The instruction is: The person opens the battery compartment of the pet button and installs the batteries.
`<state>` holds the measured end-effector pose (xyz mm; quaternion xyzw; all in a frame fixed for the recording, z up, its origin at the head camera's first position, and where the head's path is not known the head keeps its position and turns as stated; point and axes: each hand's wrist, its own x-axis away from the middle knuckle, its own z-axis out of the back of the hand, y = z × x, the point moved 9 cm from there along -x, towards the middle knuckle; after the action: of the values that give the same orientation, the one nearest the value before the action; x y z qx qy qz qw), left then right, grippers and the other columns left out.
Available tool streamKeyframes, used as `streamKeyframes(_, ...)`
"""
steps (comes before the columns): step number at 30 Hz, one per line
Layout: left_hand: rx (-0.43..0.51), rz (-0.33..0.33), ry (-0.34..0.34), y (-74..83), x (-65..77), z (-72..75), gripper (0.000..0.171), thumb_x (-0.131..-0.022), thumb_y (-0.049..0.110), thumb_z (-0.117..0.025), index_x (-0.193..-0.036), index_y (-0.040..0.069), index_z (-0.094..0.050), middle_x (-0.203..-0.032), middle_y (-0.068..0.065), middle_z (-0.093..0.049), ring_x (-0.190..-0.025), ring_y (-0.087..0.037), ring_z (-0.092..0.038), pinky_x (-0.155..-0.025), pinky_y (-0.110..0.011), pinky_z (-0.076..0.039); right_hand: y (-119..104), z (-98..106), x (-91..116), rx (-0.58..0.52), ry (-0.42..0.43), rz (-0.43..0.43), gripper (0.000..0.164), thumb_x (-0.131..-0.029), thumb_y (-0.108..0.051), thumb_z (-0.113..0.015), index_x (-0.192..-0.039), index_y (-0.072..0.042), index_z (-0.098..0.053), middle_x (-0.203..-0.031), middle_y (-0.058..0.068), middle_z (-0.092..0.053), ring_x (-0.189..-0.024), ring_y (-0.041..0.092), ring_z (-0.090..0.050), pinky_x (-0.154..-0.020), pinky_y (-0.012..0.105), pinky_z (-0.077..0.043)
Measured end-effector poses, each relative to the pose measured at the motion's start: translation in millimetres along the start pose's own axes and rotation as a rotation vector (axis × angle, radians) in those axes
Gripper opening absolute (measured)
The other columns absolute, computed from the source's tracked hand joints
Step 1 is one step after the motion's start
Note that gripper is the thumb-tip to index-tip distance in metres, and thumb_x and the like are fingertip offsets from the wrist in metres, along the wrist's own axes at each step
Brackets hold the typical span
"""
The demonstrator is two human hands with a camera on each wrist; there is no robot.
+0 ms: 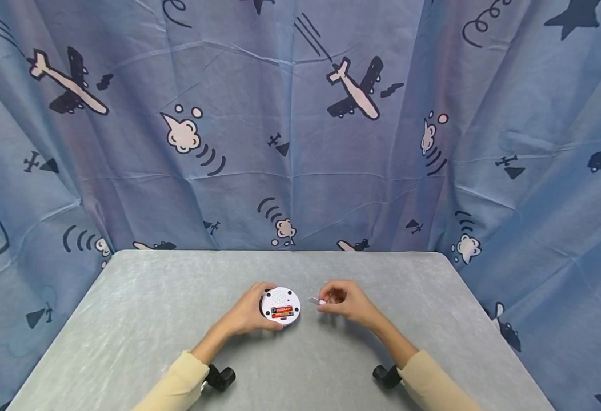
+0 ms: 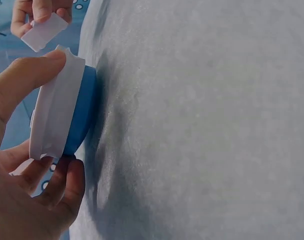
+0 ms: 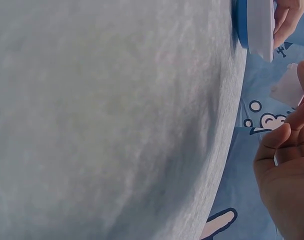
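My left hand (image 1: 249,311) grips a round white device (image 1: 281,298) by its edge, thumb on the near side and fingers on the far side. Its underside faces up, showing speaker holes, small dark feet and a compartment with red batteries (image 1: 282,311) in it. From the side, in the left wrist view, the device has a white body (image 2: 57,110) and a blue lower part (image 2: 82,112). Just right of it, my right hand (image 1: 349,301) pinches a small white battery cover (image 2: 44,32) between thumb and fingers, held apart from the device.
A grey-white cloth-like tabletop (image 1: 177,279) lies under both hands. Behind it hangs a blue curtain (image 1: 290,142) printed with planes and clouds. Dark wrist cameras (image 1: 220,378) are strapped at both wrists, near the cream sleeves (image 1: 177,382).
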<state>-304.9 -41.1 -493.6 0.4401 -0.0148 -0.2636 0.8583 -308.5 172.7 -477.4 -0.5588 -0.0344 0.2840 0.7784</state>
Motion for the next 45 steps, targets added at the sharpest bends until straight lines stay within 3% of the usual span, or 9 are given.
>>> streamKeyframes(10, 0.000, 0.028, -0.020, -2.8, -0.8, -4.4, 0.090, -0.063, 0.019, -0.097, -0.136, -0.008, -0.052, -0.123, -0.017, -0.056, -0.111, -0.031, -0.055, -0.098, -0.049, -0.044, -8, -10, -7, 0.034, 0.009, 0.022, 0.017, -0.080, 0.004, -0.084, -0.091, -0.001, -0.072, -0.078, 0.007, -0.061, -0.067, 0.012, -0.051, -0.057, 0.021, -0.041)
streamKeyframes(16, 0.009, 0.046, -0.030, -6.0, -1.1, -5.9, 0.090, -0.065, 0.020, -0.097, -0.138, -0.007, -0.051, -0.122, -0.016, -0.056, -0.109, -0.029, -0.055, -0.096, -0.047, -0.045, -30, -20, -12, 0.060, 0.009, 0.040, 0.014, -0.079, 0.012, -0.081, -0.087, 0.007, -0.070, -0.074, 0.013, -0.058, -0.066, 0.015, -0.049, -0.057, 0.023, -0.038)
streamKeyframes(25, 0.007, 0.043, -0.028, -4.1, -0.6, -4.5, 0.090, -0.065, 0.019, -0.097, -0.138, -0.008, -0.051, -0.122, -0.018, -0.056, -0.108, -0.030, -0.056, -0.095, -0.047, -0.045, -53, -39, -17, 0.027, -0.044, 0.069, 0.014, -0.078, 0.015, -0.080, -0.085, 0.007, -0.070, -0.076, 0.022, -0.057, -0.067, 0.014, -0.051, -0.059, 0.023, -0.040)
streamKeyframes(31, 0.019, 0.057, -0.033, -5.4, -1.1, -5.7, 0.090, -0.066, 0.018, -0.096, -0.139, -0.009, -0.050, -0.122, -0.018, -0.055, -0.108, -0.030, -0.055, -0.095, -0.048, -0.045, -52, -45, -19, 0.024, -0.053, 0.070, 0.015, -0.078, 0.015, -0.080, -0.086, 0.007, -0.070, -0.076, 0.025, -0.057, -0.068, 0.015, -0.050, -0.060, 0.023, -0.039)
streamKeyframes(35, 0.017, 0.047, -0.032, -4.7, -1.6, -5.9, 0.089, -0.066, 0.017, -0.096, -0.138, -0.009, -0.051, -0.121, -0.018, -0.056, -0.107, -0.030, -0.056, -0.093, -0.047, -0.046, -33, -49, -22, 0.048, -0.060, 0.051, 0.015, -0.078, 0.013, -0.081, -0.087, 0.006, -0.071, -0.078, 0.024, -0.059, -0.070, 0.021, -0.052, -0.061, 0.023, -0.040)
streamKeyframes(38, 0.017, 0.041, -0.031, -4.1, -1.6, -5.8, 0.088, -0.067, 0.017, -0.096, -0.138, -0.009, -0.051, -0.122, -0.018, -0.055, -0.106, -0.029, -0.055, -0.093, -0.046, -0.046, -18, -51, -24, 0.070, -0.058, 0.055, 0.016, -0.078, 0.008, -0.084, -0.088, 0.002, -0.073, -0.078, 0.019, -0.060, -0.070, 0.028, -0.052, -0.061, 0.023, -0.039)
streamKeyframes(41, 0.015, 0.039, -0.034, -2.8, -1.0, -5.4, 0.088, -0.067, 0.017, -0.096, -0.138, -0.009, -0.051, -0.122, -0.018, -0.055, -0.106, -0.029, -0.055, -0.093, -0.046, -0.046, -16, -52, -24, 0.083, -0.064, 0.081, 0.016, -0.077, 0.002, -0.086, -0.088, -0.003, -0.075, -0.080, 0.013, -0.063, -0.070, 0.031, -0.052, -0.062, 0.023, -0.039)
streamKeyframes(45, 0.018, 0.050, -0.042, -2.8, -0.1, -5.2, 0.089, -0.068, 0.019, -0.095, -0.139, -0.009, -0.050, -0.123, -0.018, -0.054, -0.107, -0.029, -0.055, -0.092, -0.045, -0.046, -19, -57, -22, 0.101, -0.093, 0.120, 0.016, -0.078, -0.005, -0.087, -0.089, -0.008, -0.077, -0.082, 0.006, -0.064, -0.070, 0.027, -0.050, -0.062, 0.024, -0.039)
